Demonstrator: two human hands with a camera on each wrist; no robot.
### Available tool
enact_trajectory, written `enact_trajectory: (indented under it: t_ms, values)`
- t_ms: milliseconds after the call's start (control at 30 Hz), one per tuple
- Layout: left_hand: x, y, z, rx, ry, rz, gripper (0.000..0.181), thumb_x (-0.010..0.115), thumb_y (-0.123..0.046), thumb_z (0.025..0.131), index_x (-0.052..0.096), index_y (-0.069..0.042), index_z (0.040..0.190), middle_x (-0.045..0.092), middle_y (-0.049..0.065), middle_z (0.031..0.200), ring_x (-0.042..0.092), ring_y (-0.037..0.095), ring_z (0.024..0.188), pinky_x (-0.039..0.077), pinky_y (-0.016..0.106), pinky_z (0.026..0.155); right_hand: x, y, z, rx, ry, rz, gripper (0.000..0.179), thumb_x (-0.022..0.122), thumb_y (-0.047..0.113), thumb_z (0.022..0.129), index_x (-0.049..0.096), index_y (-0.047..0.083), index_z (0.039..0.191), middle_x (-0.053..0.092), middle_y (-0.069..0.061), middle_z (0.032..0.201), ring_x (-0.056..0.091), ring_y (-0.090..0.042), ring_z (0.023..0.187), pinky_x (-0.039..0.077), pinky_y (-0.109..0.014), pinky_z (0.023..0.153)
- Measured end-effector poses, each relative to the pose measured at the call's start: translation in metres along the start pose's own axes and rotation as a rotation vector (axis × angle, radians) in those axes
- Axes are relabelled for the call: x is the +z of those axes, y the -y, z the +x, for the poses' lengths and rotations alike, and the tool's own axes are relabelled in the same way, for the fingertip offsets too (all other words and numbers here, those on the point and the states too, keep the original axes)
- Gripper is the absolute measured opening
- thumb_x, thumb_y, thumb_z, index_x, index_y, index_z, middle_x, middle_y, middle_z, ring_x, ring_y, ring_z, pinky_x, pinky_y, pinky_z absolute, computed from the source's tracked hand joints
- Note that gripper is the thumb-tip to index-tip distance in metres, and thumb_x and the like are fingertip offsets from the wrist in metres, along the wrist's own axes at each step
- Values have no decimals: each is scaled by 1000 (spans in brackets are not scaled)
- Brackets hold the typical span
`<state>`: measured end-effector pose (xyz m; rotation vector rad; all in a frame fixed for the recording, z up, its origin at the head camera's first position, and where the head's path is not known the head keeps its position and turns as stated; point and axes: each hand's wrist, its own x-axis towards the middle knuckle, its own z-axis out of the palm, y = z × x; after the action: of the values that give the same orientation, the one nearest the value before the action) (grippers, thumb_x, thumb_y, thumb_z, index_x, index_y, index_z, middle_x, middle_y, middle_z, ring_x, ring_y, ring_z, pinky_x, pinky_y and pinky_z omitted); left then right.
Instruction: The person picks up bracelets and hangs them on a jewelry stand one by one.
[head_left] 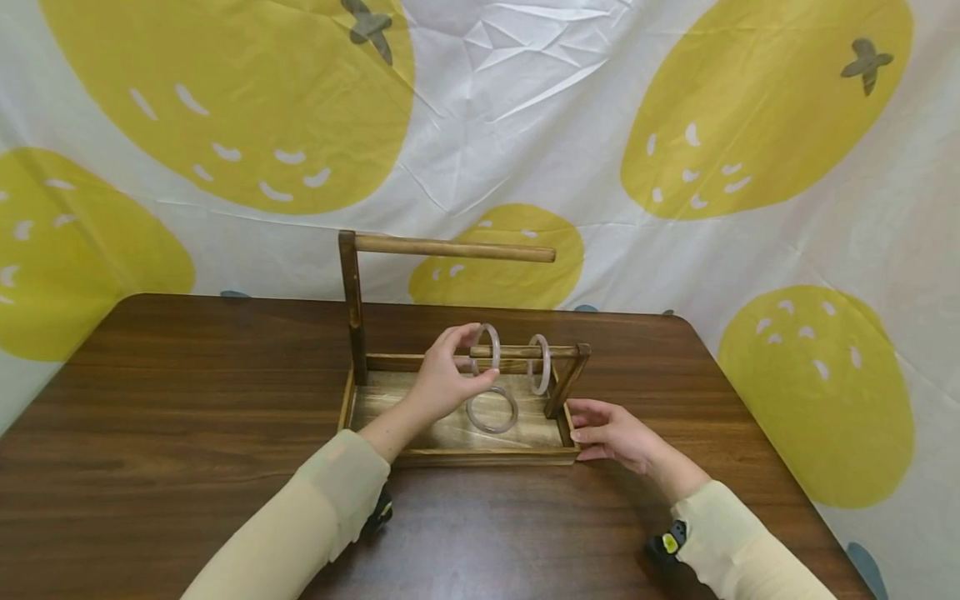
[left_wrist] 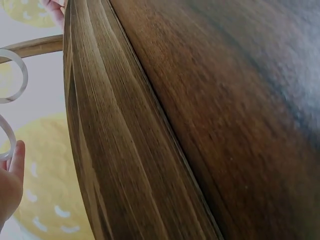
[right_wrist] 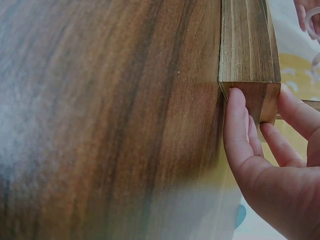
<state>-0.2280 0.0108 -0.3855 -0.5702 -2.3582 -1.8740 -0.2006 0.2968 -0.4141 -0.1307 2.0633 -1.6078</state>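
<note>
While the left hand [head_left: 442, 377] pinches a pale bangle [head_left: 496, 343] by the lower rod [head_left: 513, 352]'s free end in the head view, a second bangle [head_left: 547, 365] hangs round that rod at its 3 o'clock and a third bangle [head_left: 515, 410] lies in the wooden tray [head_left: 480, 456] at 6. Left wrist cam: pinching fingers around 8. Right wrist: right hand [right_wrist: 280, 185] at 4, relaxed fingers touching the tray's end.

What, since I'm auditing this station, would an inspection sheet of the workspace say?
Surface: brown wood-grain table, with a sheen.
Job's things: wooden stand with a tray; first ring at the free end of the lower bar, second ring around that bar, third ring lying in the tray.
Clutter: nothing seen.
Hands: left hand pinches the first ring; right hand touches the tray's right end.
Cables: nothing seen.
Surroundings: white cloth printed with yellow fruit, behind the table.
</note>
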Motion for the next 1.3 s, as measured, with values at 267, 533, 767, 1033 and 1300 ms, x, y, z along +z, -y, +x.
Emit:
enact_trajectory:
  t_ms: [267, 533, 767, 1033, 1300]
  values:
    - [5, 2, 1, 2, -5, -30, 62, 71, -11, 79, 45, -2, 134, 47, 17, 132, 48, 30, 118, 50, 40, 92, 0, 0, 0, 3, -4, 0, 68, 56, 3, 91, 16, -11, 144, 43, -28, 128, 60, -11, 90, 56, -34, 78]
    - [8, 1, 1, -4, -2, -51, 62, 71, -11, 80, 44, -2, 135, 46, 19, 133, 47, 30, 121, 50, 39, 93, 0, 0, 0, 4, -4, 2, 68, 56, 3, 91, 16, -10, 145, 43, -27, 127, 60, -11, 90, 55, -34, 79]
    - [10, 0, 1, -29, 2, -78, 63, 70, -11, 80, 43, -2, 136, 45, 20, 135, 50, 31, 119, 50, 38, 94, 0, 1, -1, 1, -3, 0, 69, 56, 3, 91, 16, -10, 145, 42, -29, 128, 60, -11, 90, 55, -34, 79]
    - [14, 3, 2, -41, 5, -111, 62, 70, -11, 80, 44, -2, 136, 45, 18, 134, 55, 40, 110, 50, 41, 93, 1, 0, -1, 2, -7, 1, 68, 56, 3, 91, 16, -10, 145, 40, -32, 131, 60, -10, 91, 55, -34, 79]
    - [18, 5, 3, -43, 1, -113, 62, 71, -12, 80, 44, -3, 135, 45, 18, 133, 56, 43, 108, 51, 40, 91, 0, 0, -1, -2, -7, 6, 69, 57, 3, 90, 16, -10, 145, 43, -28, 128, 60, -10, 90, 56, -34, 78]
